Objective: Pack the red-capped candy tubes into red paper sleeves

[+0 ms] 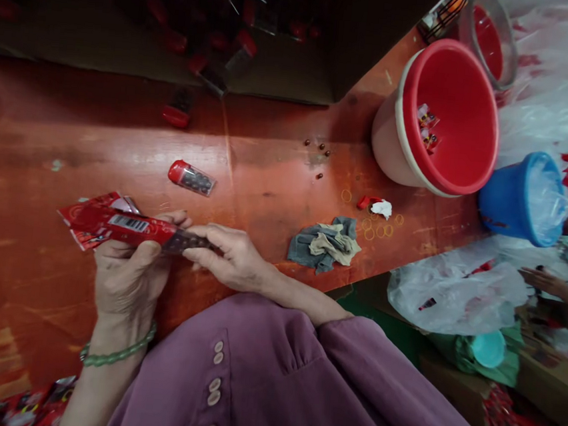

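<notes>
In the head view, my left hand [130, 272], with a green bead bracelet at the wrist, is closed around a red printed packet [154, 231] with a barcode. The packet's right end is see-through, with dark round pieces inside. My right hand [232, 255] pinches that end between thumb and fingers. More red printed wrappers [87, 217] stick out to the left, beneath the packet. Just above my hands lies a small clear container [191, 177] with a red cap and dark balls in it. Another red-capped container [177, 109] lies farther back, by the box.
An open cardboard box [287, 79] holding several red-capped containers spans the back. At right stand a red bucket [454, 115] and a blue bucket [521, 196]. Rags [328, 244], loose dark balls [322, 148] and rubber bands [370, 231] lie on the orange table [261, 184]. Another person's hand [541, 281] shows at far right.
</notes>
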The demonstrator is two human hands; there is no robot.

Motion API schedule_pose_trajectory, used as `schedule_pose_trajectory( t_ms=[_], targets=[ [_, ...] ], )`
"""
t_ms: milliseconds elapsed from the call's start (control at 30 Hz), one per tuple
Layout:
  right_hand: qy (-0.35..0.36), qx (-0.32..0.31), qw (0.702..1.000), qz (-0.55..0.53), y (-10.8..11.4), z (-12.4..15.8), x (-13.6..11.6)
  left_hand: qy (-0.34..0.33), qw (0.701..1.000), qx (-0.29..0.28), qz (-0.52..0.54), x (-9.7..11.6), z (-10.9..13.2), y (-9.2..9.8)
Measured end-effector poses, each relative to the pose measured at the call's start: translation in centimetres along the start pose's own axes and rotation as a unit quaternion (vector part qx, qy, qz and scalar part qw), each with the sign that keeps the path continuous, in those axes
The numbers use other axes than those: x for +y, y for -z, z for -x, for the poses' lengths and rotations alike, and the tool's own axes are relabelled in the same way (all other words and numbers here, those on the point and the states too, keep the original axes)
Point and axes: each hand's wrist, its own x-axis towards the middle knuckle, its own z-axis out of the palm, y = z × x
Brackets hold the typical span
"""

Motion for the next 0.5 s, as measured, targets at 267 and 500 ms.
schedule_pose_trajectory(
  t_ms=[267, 500],
  targets=[
    [-0.015, 0.077, 0.996, -0.031, -0.24, -0.62, -0.05, -0.025, 0.998, 0.036, -0.039, -0.31, -0.46, -0.70],
    [-0.055, 0.034, 0.987, -0.149, -0.27, -0.81, 0.19, -0.011, 0.999, 0.041, -0.023, 0.00, 0.03, -0.77]
  ],
)
